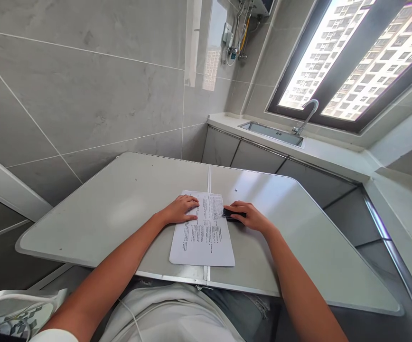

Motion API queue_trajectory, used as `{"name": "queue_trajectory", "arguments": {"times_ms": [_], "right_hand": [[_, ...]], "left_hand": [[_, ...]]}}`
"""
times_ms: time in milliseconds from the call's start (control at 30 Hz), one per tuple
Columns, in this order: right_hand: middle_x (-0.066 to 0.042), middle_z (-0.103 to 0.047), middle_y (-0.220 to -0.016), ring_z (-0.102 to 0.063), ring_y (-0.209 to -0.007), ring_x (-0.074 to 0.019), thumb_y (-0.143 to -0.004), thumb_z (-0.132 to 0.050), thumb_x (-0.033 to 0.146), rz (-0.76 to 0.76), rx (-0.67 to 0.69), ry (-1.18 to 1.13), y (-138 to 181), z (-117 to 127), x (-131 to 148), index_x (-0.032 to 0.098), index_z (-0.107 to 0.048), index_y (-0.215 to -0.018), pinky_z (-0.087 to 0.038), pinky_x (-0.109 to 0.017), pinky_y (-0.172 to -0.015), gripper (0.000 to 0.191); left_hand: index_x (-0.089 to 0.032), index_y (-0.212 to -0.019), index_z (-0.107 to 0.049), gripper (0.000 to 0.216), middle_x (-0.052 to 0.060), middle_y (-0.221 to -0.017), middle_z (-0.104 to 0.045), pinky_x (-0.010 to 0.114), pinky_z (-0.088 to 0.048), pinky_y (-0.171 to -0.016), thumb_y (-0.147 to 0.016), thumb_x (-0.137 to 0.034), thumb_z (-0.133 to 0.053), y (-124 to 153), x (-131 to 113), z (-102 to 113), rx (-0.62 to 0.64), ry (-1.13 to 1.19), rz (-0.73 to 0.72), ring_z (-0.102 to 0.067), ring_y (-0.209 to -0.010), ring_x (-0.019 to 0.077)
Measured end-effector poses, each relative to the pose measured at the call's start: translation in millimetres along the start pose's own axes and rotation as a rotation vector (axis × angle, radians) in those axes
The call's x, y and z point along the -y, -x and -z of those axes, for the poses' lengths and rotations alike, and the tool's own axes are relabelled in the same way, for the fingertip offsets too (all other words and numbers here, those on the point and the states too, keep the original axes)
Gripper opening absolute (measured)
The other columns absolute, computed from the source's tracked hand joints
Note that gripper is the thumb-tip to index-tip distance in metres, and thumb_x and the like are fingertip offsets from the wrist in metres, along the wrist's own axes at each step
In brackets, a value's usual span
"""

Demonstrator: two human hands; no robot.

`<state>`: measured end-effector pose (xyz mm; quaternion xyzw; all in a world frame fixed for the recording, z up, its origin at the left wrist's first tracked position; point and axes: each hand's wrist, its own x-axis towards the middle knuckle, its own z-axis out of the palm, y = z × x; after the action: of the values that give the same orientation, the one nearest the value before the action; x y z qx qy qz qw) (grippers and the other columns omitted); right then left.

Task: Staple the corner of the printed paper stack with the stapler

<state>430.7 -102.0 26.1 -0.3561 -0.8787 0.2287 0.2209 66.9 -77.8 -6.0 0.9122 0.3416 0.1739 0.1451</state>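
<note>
Printed sheets of paper (pixel 206 237) lie on the folding table in front of me, the lines of text running sideways. My left hand (pixel 182 209) rests flat on their left side, fingers stretched out over the print. In my right hand (pixel 250 216) is a black stapler (pixel 232 214), gripped between thumb and fingers. Its front end meets the right edge of the paper; whether the jaws are pressed together is too small to make out. How many sheets there are cannot be told.
The light folding table (pixel 149 185) has a metal seam down its middle. Behind it stand a counter with a sink (pixel 273 134) and a curved faucet (pixel 307 116) under a window. A tiled wall rises at the left; a white chair (pixel 21 299) is at lower left.
</note>
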Motion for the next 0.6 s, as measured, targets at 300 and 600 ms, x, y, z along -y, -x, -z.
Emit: {"name": "queue_trajectory", "arguments": {"times_ms": [300, 600], "right_hand": [[-0.007, -0.068, -0.117, -0.065, -0.095, -0.0209, -0.102, -0.054, 0.035, -0.011, -0.003, -0.048, 2.1, -0.9, -0.8, 0.035, -0.064, -0.14, -0.054, -0.036, -0.088, 0.039], [-0.006, -0.068, -0.116, -0.066, -0.094, -0.0205, -0.102, -0.053, 0.032, -0.026, 0.001, -0.008, 1.0, -3.1, 1.3, 0.037, -0.064, -0.139, -0.054, -0.036, -0.087, 0.039]], "left_hand": [[-0.025, -0.134, -0.065, 0.051, 0.009, -0.142, -0.06, 0.048, -0.038, -0.115, -0.093, -0.055, -0.063, -1.2, -3.4, 3.8, 0.015, -0.003, 0.001, -0.052, -0.133, 0.0312], [-0.025, -0.134, -0.064, 0.05, 0.009, -0.143, -0.059, 0.047, -0.038, -0.115, -0.093, -0.054, -0.063, -1.3, -4.0, 4.5, 0.021, -0.002, 0.009, -0.05, -0.134, 0.0312]]}}
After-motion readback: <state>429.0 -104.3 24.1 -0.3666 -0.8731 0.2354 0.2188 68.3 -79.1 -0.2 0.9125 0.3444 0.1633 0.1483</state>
